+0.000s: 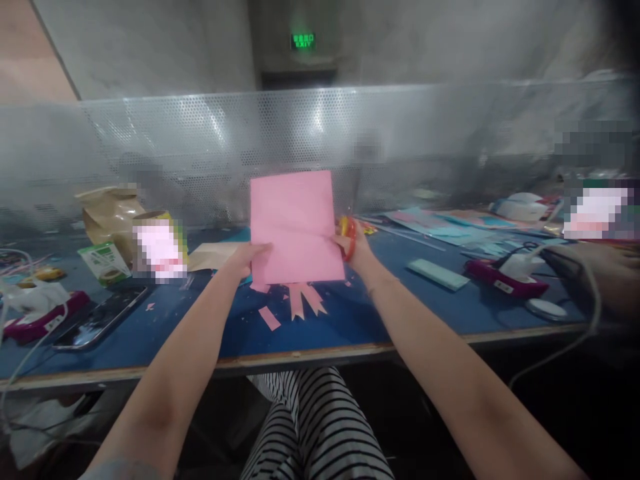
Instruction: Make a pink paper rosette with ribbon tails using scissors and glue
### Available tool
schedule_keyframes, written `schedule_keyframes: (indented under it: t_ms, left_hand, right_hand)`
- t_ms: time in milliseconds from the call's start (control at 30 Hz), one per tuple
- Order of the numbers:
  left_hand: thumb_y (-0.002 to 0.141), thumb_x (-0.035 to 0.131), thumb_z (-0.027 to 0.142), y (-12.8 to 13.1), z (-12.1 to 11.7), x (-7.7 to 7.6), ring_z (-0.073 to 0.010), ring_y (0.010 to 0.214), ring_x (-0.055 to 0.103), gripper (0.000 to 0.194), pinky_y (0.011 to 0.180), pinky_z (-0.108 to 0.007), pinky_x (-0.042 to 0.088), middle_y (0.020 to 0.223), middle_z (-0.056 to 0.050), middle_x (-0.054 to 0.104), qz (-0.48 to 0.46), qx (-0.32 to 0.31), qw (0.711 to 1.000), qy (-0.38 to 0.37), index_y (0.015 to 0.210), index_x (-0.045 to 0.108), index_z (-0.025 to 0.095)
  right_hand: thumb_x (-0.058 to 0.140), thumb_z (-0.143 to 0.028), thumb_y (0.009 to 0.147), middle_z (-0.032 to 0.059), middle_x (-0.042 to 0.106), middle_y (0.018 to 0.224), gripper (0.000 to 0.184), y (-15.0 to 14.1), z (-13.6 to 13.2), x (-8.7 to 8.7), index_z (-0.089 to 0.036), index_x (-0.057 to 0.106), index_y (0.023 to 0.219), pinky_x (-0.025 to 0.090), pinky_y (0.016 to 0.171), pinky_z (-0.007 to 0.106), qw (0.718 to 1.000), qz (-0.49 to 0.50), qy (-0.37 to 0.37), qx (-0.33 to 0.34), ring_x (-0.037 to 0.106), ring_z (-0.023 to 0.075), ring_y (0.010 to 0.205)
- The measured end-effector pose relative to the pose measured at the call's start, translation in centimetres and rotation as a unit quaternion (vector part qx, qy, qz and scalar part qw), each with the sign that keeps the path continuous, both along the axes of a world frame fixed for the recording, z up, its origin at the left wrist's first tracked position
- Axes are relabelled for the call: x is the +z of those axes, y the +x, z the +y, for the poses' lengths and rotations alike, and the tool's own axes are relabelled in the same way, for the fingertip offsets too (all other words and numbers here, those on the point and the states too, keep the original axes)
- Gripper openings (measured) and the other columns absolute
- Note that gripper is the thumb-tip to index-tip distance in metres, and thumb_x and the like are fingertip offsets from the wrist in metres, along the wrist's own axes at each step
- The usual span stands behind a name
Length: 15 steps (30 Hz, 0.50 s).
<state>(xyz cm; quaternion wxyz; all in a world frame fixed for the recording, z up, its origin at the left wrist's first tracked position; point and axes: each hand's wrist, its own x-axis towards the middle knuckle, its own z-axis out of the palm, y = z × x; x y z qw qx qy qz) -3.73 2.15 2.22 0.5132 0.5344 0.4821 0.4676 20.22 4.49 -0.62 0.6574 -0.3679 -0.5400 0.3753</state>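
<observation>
Upright above the blue table, a pink sheet of paper (295,220) is held between my two hands. My left hand (249,259) pinches its lower left edge, the thumb lying on the near face. At the right edge my right hand (361,252) grips the same sheet, its thumb on the front. An orange-red loop (351,241) with a yellow part sits at the right fingers; it looks like a scissors handle, and any blades are hidden behind the paper. Below the sheet lie pink notched ribbon-shaped pieces (303,303) and a small pink strip (270,318).
A phone (103,319) and a purple power strip (50,317) lie on the left, near a brown paper bag (107,217). To the right are a pale green block (438,274), another purple power strip (505,277) with cables, and blue paper sheets (435,225). A perforated metal screen (200,127) stands behind.
</observation>
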Motion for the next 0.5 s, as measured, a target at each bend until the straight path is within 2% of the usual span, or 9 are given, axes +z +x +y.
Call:
schedule_keyframes:
  t_ms: [100, 200, 367, 500]
  left_hand:
    - [0.059, 0.068, 0.024, 0.4, -0.3, -0.1, -0.0215, 0.082, 0.062, 0.034, 0.076, -0.034, 0.05, 0.09, -0.011, 0.066, -0.031, 0.035, 0.998, 0.041, 0.089, 0.06, 0.011]
    - [0.057, 0.069, 0.028, 0.6, -0.1, -0.4, -0.0227, 0.078, 0.063, 0.03, 0.074, -0.035, 0.05, 0.08, -0.01, 0.067, -0.034, 0.063, 0.995, 0.062, 0.08, 0.062, 0.01]
    - [0.055, 0.068, 0.026, 0.5, 0.1, -0.6, -0.0217, 0.079, 0.062, 0.029, 0.071, -0.032, 0.049, 0.079, -0.009, 0.067, -0.022, 0.079, 0.994, 0.068, 0.079, 0.062, 0.011]
    - [0.051, 0.071, 0.026, 0.5, 0.3, -1.0, -0.0218, 0.079, 0.062, 0.029, 0.071, -0.031, 0.048, 0.079, -0.009, 0.067, -0.004, 0.087, 0.994, 0.062, 0.076, 0.064, 0.012]
  right_hand:
    - [0.059, -0.016, 0.057, -0.0038, 0.054, 0.089, 0.039, 0.3, -0.1, 0.3, -0.025, 0.035, 0.087, 0.045, 0.064, 0.02, 0.999, 0.033, 0.032, 0.013, 0.056, 0.0088, 0.078]
    - [0.06, -0.015, 0.055, -0.0037, 0.053, 0.084, 0.038, 0.6, -0.2, 0.5, -0.024, 0.036, 0.083, 0.045, 0.061, 0.019, 0.996, 0.065, 0.052, 0.027, 0.055, 0.0092, 0.077]
    - [0.06, -0.016, 0.051, -0.0048, 0.05, 0.072, 0.037, 0.7, -0.1, 0.3, -0.023, 0.039, 0.08, 0.043, 0.051, 0.018, 0.999, 0.039, 0.002, 0.012, 0.052, 0.0075, 0.061]
    - [0.064, -0.017, 0.046, -0.0074, 0.047, 0.06, 0.042, 0.7, 0.2, 0.0, -0.021, 0.039, 0.079, 0.036, 0.041, 0.016, 0.999, 0.037, -0.02, 0.015, 0.044, 0.0049, 0.046]
